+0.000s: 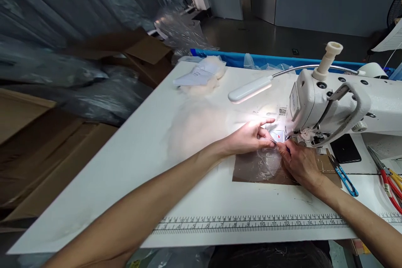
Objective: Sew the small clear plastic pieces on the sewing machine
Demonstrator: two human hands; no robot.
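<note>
A sewing machine [301, 104] stands at the right of the table with its lamp lighting the needle area. Just in front of its needle, my left hand [251, 137] pinches an edge of thin sheer fabric [270, 162] between thumb and index finger, with the other fingers stretched out. My right hand [300, 163] meets it from the right, its fingers closed on the same edge under the machine head. Part of the fabric hangs over a brown plate [248, 169]. A dark thin bit shows at the fingertips, too small to name.
Blue thread snips [347, 180], a black phone [345, 148] and red-handled scissors [387, 184] lie at right. A printed ruler [232, 224] runs along the front edge. A pale fabric pile with paper [196, 77] sits at the back. Cardboard boxes [56, 150] stand left.
</note>
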